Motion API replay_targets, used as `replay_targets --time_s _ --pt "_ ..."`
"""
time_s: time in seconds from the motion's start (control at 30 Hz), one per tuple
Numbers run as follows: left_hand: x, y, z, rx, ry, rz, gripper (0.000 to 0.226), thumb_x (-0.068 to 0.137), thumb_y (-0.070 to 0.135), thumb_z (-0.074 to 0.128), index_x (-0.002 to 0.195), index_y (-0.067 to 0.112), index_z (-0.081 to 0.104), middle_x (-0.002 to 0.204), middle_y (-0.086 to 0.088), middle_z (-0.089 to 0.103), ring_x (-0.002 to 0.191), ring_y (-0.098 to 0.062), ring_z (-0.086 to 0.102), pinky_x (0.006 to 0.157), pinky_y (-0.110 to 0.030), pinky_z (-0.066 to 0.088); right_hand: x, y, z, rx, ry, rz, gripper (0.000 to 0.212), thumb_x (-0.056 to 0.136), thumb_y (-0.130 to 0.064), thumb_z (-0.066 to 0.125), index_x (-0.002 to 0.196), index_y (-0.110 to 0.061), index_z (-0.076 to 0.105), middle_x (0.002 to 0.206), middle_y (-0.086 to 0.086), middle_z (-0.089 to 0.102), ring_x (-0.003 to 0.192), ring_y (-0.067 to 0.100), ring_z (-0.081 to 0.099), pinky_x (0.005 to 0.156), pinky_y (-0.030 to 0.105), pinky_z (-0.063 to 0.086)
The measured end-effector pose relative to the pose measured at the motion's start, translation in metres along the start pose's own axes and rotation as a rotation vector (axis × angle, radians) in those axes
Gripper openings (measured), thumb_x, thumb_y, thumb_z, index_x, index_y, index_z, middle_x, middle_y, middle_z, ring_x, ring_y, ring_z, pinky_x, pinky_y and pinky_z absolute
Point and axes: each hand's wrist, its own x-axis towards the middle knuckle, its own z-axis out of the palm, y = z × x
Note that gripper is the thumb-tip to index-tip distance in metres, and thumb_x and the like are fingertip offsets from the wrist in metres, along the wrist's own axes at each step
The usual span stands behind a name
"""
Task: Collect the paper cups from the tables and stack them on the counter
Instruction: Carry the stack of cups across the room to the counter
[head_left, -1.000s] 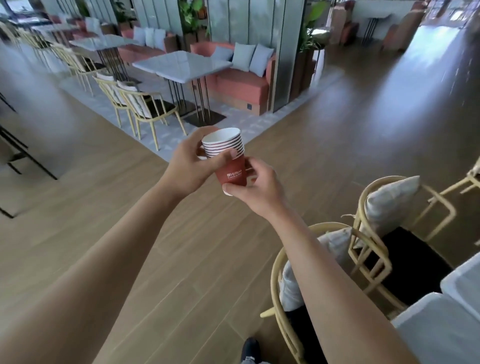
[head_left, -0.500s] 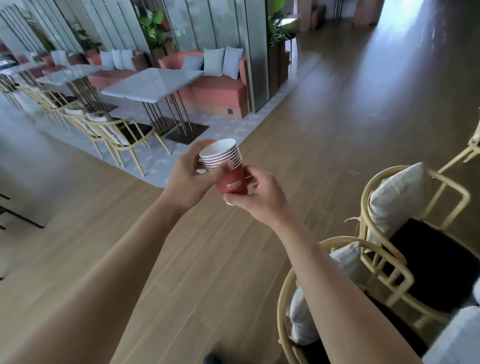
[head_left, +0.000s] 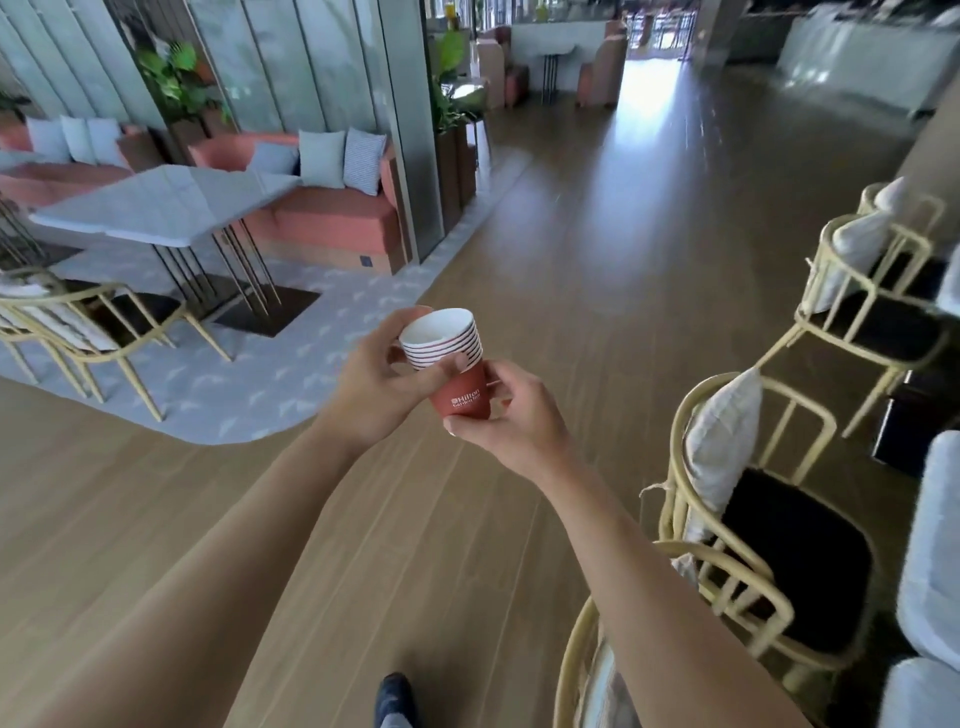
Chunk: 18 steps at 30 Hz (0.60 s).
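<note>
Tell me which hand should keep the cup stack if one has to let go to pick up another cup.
Probably the right hand: its fingers curl round the red body of the cup stack near the base. The left hand only pinches at the rims.

One stack of nested red paper cups held between two hands, with three cane chairs right of it.

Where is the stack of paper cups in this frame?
In the head view, centre frame, the stack of paper cups is held above the wooden floor between the left hand and right hand.
</note>
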Motion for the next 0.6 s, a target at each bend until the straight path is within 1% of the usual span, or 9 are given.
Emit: replay_targets --time_s 0.1,0.23,0.33,0.47,0.6 --pt "0.044 -0.023 -0.017 -0.018 -0.034 0.023 0.072 0.071 0.061 0.086 0.131 0.026 0.067 0.117 0.01 0.075 0.107 -0.01 0.071 0.089 -0.02 0.053 0.039 0.006 0.017 -0.052 0.045 0.0 0.049 0.066 -0.038 0.09 0.11 -0.036 0.069 0.099 -0.023 0.074 0.094 -0.004 0.067 0.075 0.004 0.043" --pt "0.098 -0.054 -0.048 -0.055 -0.103 0.031 0.066 0.076 0.052 0.088 0.131 0.022 0.067 0.119 0.005 0.075 0.11 -0.015 0.071 0.094 -0.028 0.056 0.092 0.008 0.049 -0.111 0.104 0.019 0.048 0.065 -0.037 0.091 0.108 -0.036 0.068 0.101 -0.026 0.071 0.095 -0.005 0.067 0.075 0.004 0.043" --pt "0.135 -0.074 -0.076 -0.07 -0.127 0.042 0.056 0.081 0.039 0.089 0.131 0.022 0.068 0.12 0.004 0.075 0.112 -0.018 0.07 0.1 -0.037 0.057 0.129 0.003 0.075 -0.142 0.158 0.021 0.051 0.064 -0.035 0.092 0.109 -0.035 0.069 0.102 -0.022 0.072 0.095 -0.004 0.066 0.078 0.005 0.043" --pt "0.177 -0.089 -0.113 -0.085 -0.141 0.055 0.061 0.079 0.044 0.087 0.131 0.021 0.067 0.121 0.003 0.075 0.113 -0.019 0.07 0.102 -0.04 0.057 0.174 -0.01 0.104 -0.174 0.203 0.021 0.054 0.065 -0.033 0.093 0.113 -0.033 0.068 0.105 -0.018 0.072 0.096 -0.001 0.066 0.08 0.004 0.042" --pt "0.206 -0.104 -0.142 -0.134 -0.089 0.064 0.074 0.069 0.058 0.087 0.132 0.024 0.066 0.12 0.006 0.075 0.111 -0.017 0.07 0.102 -0.043 0.057 0.206 -0.026 0.126 -0.205 0.244 -0.004 0.053 0.065 -0.031 0.094 0.11 -0.034 0.065 0.104 -0.02 0.071 0.097 -0.002 0.065 0.079 0.003 0.04"
